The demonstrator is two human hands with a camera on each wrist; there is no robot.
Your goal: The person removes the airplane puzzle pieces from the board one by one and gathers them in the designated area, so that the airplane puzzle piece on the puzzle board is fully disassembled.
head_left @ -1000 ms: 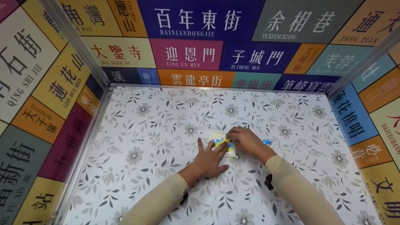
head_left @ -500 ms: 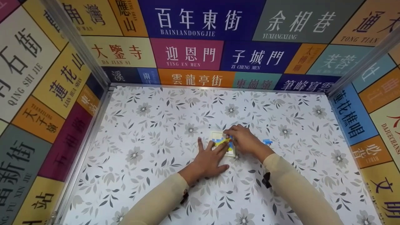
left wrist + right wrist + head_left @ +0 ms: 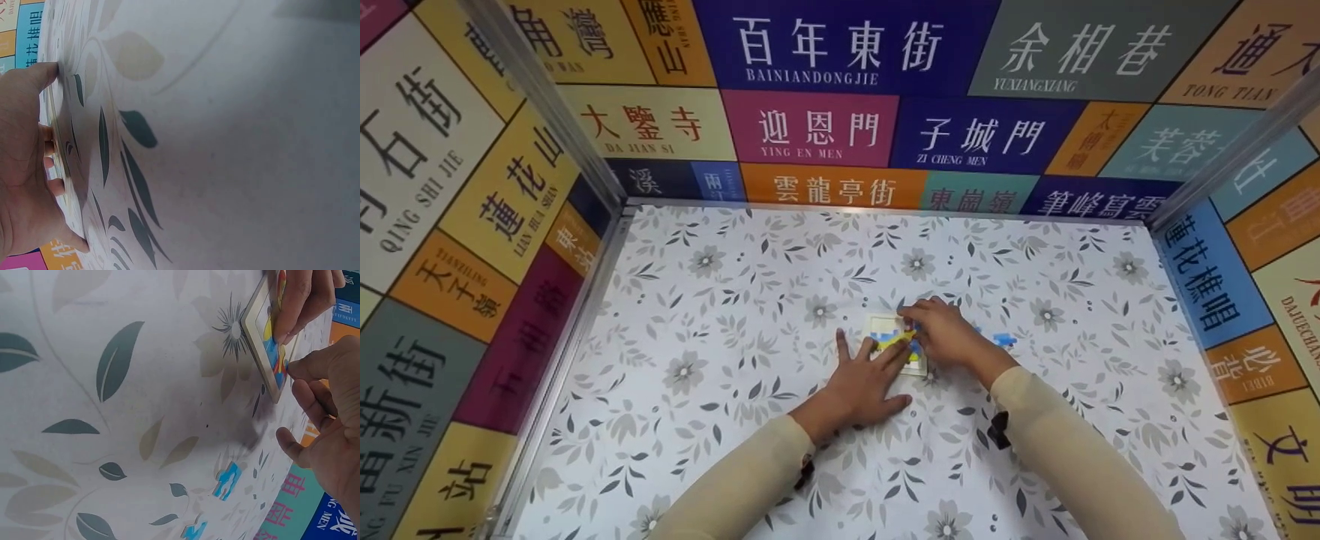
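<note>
A small wooden jigsaw puzzle tray (image 3: 887,322) lies mid-table, partly filled with blue and yellow pieces. Its upper left part shows bare cream board. My left hand (image 3: 864,386) is spread across its lower side, fingertips resting on the yellow pieces. At the tray's right side, my right hand (image 3: 949,334) pinches a small blue and red jigsaw piece (image 3: 285,367) between thumb and finger, right at the tray surface; the fingers hide much of that piece. The left wrist view shows the left hand's thumb and fingers (image 3: 49,147) stretched over the tabletop.
Two loose blue jigsaw pieces lie on the table by the right wrist, a nearer piece (image 3: 226,481) and a farther piece (image 3: 194,530). Floral paper covers the table (image 3: 765,270). Panels with printed characters (image 3: 810,127) wall the back and both sides.
My right fingers have shifted slightly toward the tray's upper edge, with the wrist following. A second loose blue piece now shows beside that wrist. The left hand stays in place.
</note>
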